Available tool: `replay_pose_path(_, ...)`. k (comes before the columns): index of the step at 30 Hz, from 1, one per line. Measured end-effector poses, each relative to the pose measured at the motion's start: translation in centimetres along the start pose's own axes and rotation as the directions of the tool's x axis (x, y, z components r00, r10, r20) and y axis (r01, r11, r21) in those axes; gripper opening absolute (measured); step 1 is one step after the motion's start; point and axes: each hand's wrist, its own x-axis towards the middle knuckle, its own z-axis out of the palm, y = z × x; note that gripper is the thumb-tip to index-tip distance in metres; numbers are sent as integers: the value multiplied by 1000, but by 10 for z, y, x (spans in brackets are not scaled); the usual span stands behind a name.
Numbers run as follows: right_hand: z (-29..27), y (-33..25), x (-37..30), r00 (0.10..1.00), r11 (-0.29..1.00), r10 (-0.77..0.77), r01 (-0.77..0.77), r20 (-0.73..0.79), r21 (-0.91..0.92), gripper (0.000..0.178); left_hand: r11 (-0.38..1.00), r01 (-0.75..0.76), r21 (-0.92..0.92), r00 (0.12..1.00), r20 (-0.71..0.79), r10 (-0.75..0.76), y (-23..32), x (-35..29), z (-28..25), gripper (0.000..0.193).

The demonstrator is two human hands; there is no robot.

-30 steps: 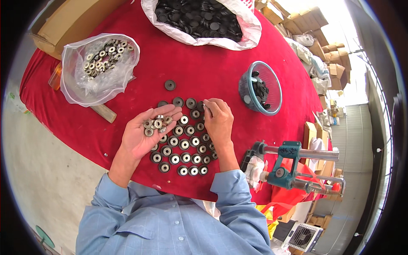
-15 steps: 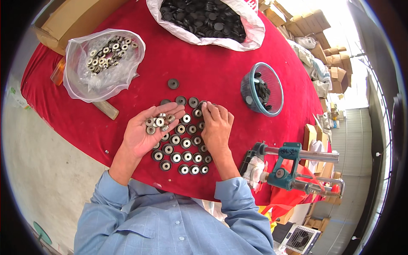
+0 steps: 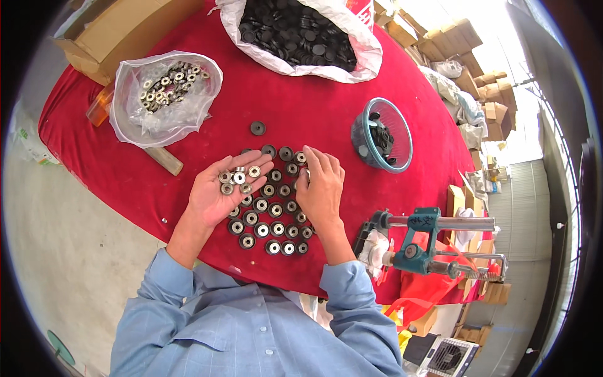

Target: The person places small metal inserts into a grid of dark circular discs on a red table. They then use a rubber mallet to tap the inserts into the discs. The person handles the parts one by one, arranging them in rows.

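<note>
My left hand (image 3: 217, 188) is palm up with its fingers stretched out, and several small metal ball bearings (image 3: 239, 178) rest in it. Below and to the right of it, several black round wheels (image 3: 276, 210) stand in loose rows, most with a shiny bearing at the centre. My right hand (image 3: 321, 191) hovers over the right edge of these rows, fingers stretched out and thumb apart, hiding some wheels. Just left of its fingertips sits a wheel (image 3: 300, 158) with a bearing in it. Farther off lies a lone black wheel (image 3: 257, 128) without a bearing.
A clear plastic bag (image 3: 207, 116) of bearings stands at the left, near a cardboard box (image 3: 119, 38). A white sack (image 3: 367, 53) of black discs is at the far side. To the right are a clear bowl (image 3: 407, 147) of black parts and a green hand press (image 3: 414, 245).
My right hand has drawn back slightly from the wheel at the upper right of the rows, its fingers spreading. That wheel now shows a bearing. My left hand stays with its bearings.
</note>
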Motion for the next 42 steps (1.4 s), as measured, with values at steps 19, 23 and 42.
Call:
replay_pose_path(19,13,-3,23,980,875,196,-187,26,446,20,975,-125,-184,991,-72,113,3,-3,-1,56)
replay_pose_path(23,32,5,19,1000,976,20,-18,-8,216,18,943,-249,-220,968,-76,237,9,-6,-14,49)
replay_pose_path(42,47,3,14,995,952,94,-83,-21,294,13,937,-282,-204,959,-36,281,10,-7,-15,48)
